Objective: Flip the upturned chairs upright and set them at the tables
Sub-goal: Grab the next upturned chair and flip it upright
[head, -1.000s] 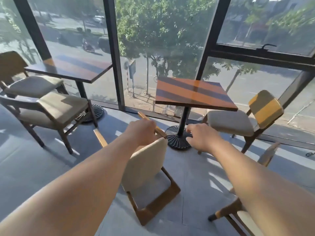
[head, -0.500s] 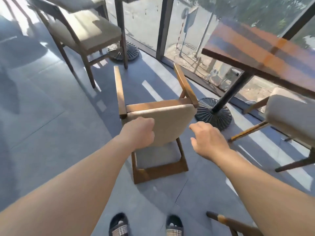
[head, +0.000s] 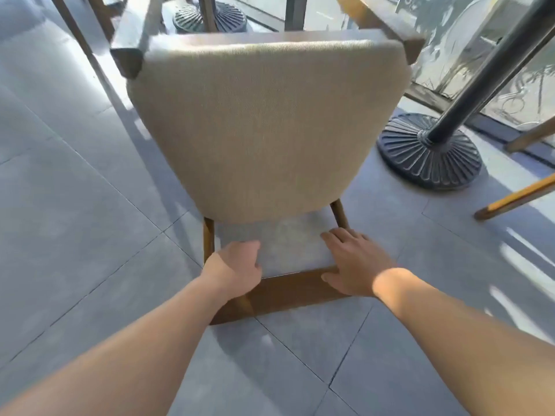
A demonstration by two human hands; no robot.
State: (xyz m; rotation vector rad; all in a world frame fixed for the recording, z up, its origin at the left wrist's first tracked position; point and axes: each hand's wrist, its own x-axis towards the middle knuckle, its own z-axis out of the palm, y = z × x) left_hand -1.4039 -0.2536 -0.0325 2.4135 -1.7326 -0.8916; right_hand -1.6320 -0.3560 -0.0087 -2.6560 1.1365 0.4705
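Note:
An upturned wooden chair (head: 264,124) with a beige cushioned seat rests on the floor, its legs pointing up and away and its wooden backrest rail (head: 288,291) lying on the tiles close to me. My left hand (head: 232,267) is closed around the left end of that rail. My right hand (head: 354,262) lies on the rail's right end with fingers spread over it; whether it grips is hard to tell.
A black round table base (head: 429,151) with its pole stands right of the chair. Another table base (head: 210,18) is at the top. Wooden legs of a neighbouring chair (head: 516,198) cross the right edge. Grey floor tiles (head: 75,205) stretch to the left.
I have bent down close to the chair. Both hands dropped from the seat's edge to the backrest rail on the floor, and the left hand closed on it.

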